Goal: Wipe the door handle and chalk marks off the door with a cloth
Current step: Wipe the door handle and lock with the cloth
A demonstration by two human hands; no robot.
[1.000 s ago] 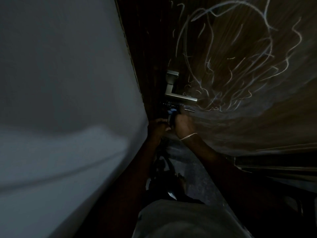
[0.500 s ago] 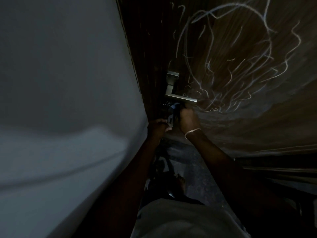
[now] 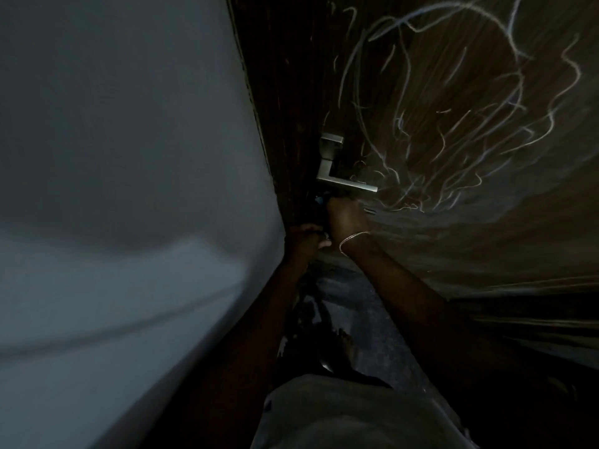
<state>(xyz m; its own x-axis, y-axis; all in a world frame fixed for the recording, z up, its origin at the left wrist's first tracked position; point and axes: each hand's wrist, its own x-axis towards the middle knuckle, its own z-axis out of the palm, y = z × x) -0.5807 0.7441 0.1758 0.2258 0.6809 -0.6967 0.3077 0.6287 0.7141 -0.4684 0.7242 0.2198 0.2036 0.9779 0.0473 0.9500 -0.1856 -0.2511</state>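
Note:
The silver lever door handle (image 3: 343, 181) sticks out from the brown wooden door (image 3: 486, 241). White chalk marks (image 3: 453, 140) loop and scribble over the door to the right of the handle. My right hand (image 3: 345, 217), with a thin bracelet at the wrist, is right under the lever and grips a dark cloth (image 3: 319, 202) that shows a small blue patch. My left hand (image 3: 303, 241) is lower and to the left, its fingers curled round the hanging end of the cloth. The scene is very dark, so most of the cloth is hard to make out.
A pale wall (image 3: 129, 189) fills the left side, right up to the dark door frame (image 3: 285, 124). Below the hands are the dark speckled floor (image 3: 366, 306) and my bare foot (image 3: 345, 338).
My right hand has moved up with the cloth, from below the handle to right under the lever. My left hand has stayed almost in place.

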